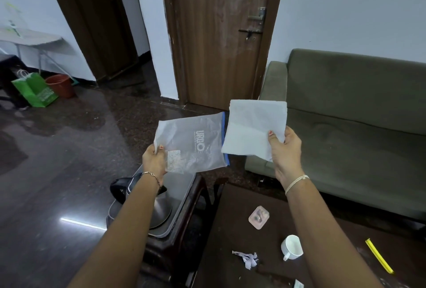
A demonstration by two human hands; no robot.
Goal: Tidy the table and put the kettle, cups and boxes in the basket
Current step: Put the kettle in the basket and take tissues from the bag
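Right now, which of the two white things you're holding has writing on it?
The plastic pouch in the left hand has grey printed letters and a blue zip edge. The folded white cloth in the right hand is plain.

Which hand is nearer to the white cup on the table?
Right. The right hand holds a folded white sheet above the cup; the left hand holds a plastic bag farther left, over the kettle.
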